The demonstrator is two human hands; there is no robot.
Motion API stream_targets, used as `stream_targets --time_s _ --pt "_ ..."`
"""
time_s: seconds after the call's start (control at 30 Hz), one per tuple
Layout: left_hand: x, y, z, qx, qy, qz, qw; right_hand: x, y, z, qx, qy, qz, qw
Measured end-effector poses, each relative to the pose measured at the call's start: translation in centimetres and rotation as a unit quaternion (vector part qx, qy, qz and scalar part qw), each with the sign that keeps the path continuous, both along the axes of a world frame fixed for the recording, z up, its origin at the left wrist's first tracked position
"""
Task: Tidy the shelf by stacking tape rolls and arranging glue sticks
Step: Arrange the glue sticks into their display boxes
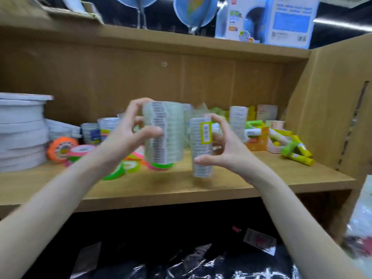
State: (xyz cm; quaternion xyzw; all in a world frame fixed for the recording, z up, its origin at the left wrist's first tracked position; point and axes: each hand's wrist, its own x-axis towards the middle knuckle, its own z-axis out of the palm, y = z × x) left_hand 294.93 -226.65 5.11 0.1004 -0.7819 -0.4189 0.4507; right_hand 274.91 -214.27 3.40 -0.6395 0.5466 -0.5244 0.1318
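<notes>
Head view, looking into a wooden shelf [261, 178] at chest height. Two bare forearms reaching in from below.

Left hand [128, 135] wrapped around a tall stack of clear tape rolls [164, 133], fingers curled over the top edge, thumb pressed on the near side; stack held upright, lifted just above the shelf board (motion blur softens its outline). Right hand [219, 150] gripping a narrower clear tape stack [201, 150], thumb low on the front, fingers behind; a yellow-edged label [206, 132] near its top. Whether its base touches the board cannot be told. The two stacks just beside each other, not touching.

Behind and below the left stack, loose neon tape rolls [128, 166] in pink, green and orange, lying flat and tilted on the board. Far left, a pile of wide white rolls [20, 133]. Between them, smaller clear rolls [91, 132] standing at the back.

Right side of the shelf: yellow-green glue sticks [296, 150] scattered on the board, some spilling from an orange and pink box [259, 140].

On top of the shelf, globes [193, 11] and a blue carton [281, 19].
</notes>
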Motion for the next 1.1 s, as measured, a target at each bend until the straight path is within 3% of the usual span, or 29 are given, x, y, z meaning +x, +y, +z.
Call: stream_targets --time_s 0.17,0.47,0.6,0.77,0.8,0.87,0.9,0.97,1.03,1.1 --pt "8.8 -3.2 -0.1 -0.034 -0.021 0.207 0.978 6.1 -6.6 -1.4 0.004 0.046 0.052 0.998" --pt "12.1 -6.8 -4.5 -0.032 -0.043 0.374 0.926 7.7 -10.4 -2.1 -0.053 0.187 -0.062 0.979" --pt "11.0 -5.6 -4.9 -0.095 -0.091 0.505 0.853 7.7 -10.0 -2.8 -0.069 0.202 -0.141 0.967" --pt "10.2 -5.3 -4.7 -0.049 -0.062 0.503 0.861 8.3 -8.2 -2.5 -0.019 0.228 -0.194 0.954" --pt "10.1 -4.4 -4.6 -0.07 -0.029 0.517 0.853 8.0 -7.1 -2.5 -0.051 0.248 -0.237 0.938" --pt "9.1 -1.6 -5.2 -0.175 0.046 0.516 0.837 6.1 -3.7 -3.1 -0.162 0.327 -0.38 0.85" --pt "8.2 -0.2 -5.9 -0.251 0.036 0.496 0.83 4.9 -1.8 -3.4 -0.18 0.347 -0.437 0.81" --pt "5.8 1.4 -8.1 -0.368 -0.077 0.442 0.814 2.5 2.2 -4.7 -0.07 0.333 -0.508 0.791" --pt "3.8 2.1 -9.1 -0.358 -0.222 0.406 0.811 0.2 4.4 -5.7 0.094 0.285 -0.517 0.802" --pt "3.1 1.9 -8.7 -0.319 -0.295 0.404 0.805 -1.3 4.4 -5.9 0.181 0.257 -0.471 0.824"
